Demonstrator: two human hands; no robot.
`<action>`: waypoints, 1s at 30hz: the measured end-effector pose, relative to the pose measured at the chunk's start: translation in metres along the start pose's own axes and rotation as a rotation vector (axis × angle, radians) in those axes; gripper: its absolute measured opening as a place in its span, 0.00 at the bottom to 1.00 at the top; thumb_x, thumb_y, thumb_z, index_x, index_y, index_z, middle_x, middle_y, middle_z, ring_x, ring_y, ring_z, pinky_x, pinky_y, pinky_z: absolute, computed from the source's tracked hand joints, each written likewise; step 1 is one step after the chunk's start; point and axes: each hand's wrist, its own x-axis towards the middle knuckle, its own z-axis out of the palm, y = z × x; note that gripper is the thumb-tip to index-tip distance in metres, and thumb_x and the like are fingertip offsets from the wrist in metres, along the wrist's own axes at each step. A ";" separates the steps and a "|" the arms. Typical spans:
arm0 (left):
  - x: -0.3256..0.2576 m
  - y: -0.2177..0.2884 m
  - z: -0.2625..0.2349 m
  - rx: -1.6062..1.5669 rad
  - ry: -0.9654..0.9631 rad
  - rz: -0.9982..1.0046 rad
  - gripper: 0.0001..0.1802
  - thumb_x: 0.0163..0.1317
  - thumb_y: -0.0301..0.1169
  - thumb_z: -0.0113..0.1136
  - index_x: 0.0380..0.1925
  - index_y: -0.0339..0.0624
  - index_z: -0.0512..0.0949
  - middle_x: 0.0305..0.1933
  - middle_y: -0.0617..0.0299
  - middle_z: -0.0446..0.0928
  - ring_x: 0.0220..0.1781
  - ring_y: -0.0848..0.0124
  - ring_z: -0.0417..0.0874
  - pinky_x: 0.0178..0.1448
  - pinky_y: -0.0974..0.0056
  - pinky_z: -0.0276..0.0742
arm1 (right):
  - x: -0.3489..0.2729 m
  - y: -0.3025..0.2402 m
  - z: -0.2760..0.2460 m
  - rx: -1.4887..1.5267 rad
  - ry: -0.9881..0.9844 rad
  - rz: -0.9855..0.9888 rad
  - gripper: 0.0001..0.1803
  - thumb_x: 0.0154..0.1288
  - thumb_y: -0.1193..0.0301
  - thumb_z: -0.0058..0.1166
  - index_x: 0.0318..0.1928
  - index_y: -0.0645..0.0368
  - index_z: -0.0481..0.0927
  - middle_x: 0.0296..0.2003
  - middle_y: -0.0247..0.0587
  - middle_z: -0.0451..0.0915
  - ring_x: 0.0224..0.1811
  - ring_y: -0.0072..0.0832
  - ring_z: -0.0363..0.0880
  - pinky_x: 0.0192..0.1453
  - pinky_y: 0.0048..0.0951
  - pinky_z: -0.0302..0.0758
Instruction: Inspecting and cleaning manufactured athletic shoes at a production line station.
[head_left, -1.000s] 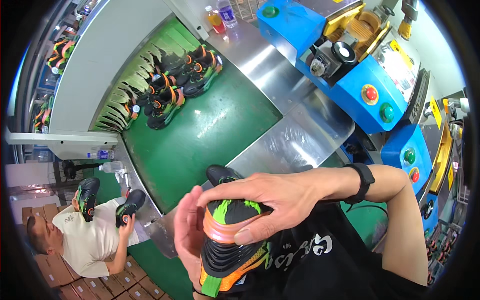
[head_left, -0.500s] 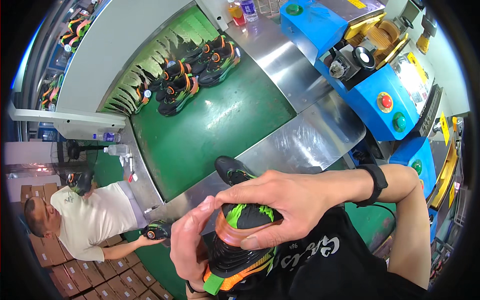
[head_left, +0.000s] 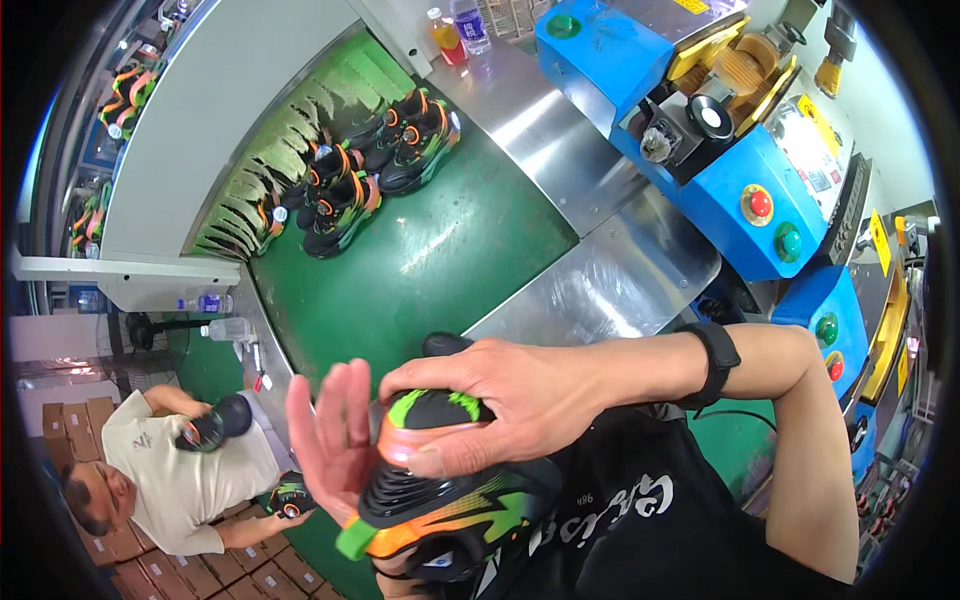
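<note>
Gripping the black sneaker (head_left: 450,500) from above, the right hand (head_left: 500,400) has its fingers wrapped over the heel end, where orange and bright green trim shows, and holds the shoe close against the person's black shirt at the lower middle of the view. The left hand (head_left: 335,440) stands beside the shoe on its left with the palm flat and the fingers straight, opened out and holding nothing; whether the palm touches the shoe's side cannot be told. A black wristband (head_left: 715,360) circles the right forearm. Beyond the hands a green conveyor belt (head_left: 420,270) runs away toward a grey tunnel hung with green strip curtains (head_left: 300,150), and a cluster of black, orange and green sneakers (head_left: 370,170) sits on the belt near that opening, well apart from the held one. Blue machines (head_left: 740,210) with red and green buttons stand to the right. At lower left another person in a pale shirt (head_left: 170,470) handles a dark shoe (head_left: 215,425) above stacked cardboard boxes (head_left: 80,420).
</note>
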 end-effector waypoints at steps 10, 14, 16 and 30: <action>0.006 0.000 -0.011 -0.305 -0.068 -0.134 0.44 0.58 0.30 0.69 0.71 0.37 0.56 0.69 0.44 0.64 0.71 0.52 0.67 0.70 0.50 0.71 | 0.009 0.004 -0.019 0.025 -0.211 -0.173 0.42 0.67 0.52 0.55 0.69 0.69 0.58 0.55 0.53 0.76 0.54 0.37 0.77 0.57 0.35 0.73; 0.008 0.000 -0.014 -0.340 -0.114 -0.146 0.45 0.58 0.32 0.69 0.71 0.37 0.56 0.68 0.45 0.66 0.70 0.53 0.68 0.72 0.50 0.68 | 0.012 0.003 -0.019 0.094 -0.180 -0.143 0.39 0.65 0.53 0.56 0.67 0.67 0.63 0.47 0.50 0.80 0.46 0.34 0.79 0.49 0.33 0.75; 0.009 0.000 -0.012 -0.317 -0.078 -0.174 0.45 0.57 0.32 0.70 0.71 0.37 0.56 0.68 0.46 0.66 0.70 0.53 0.68 0.73 0.50 0.67 | 0.011 -0.005 -0.020 0.039 -0.101 -0.109 0.35 0.63 0.48 0.57 0.56 0.68 0.72 0.39 0.51 0.82 0.39 0.36 0.81 0.45 0.34 0.76; 0.019 -0.009 -0.012 -0.330 -0.164 -0.282 0.44 0.53 0.29 0.73 0.69 0.35 0.60 0.66 0.48 0.69 0.69 0.56 0.70 0.73 0.54 0.66 | 0.012 -0.005 -0.032 -0.115 -0.127 -0.051 0.28 0.65 0.56 0.58 0.57 0.63 0.73 0.34 0.46 0.83 0.32 0.26 0.82 0.33 0.28 0.75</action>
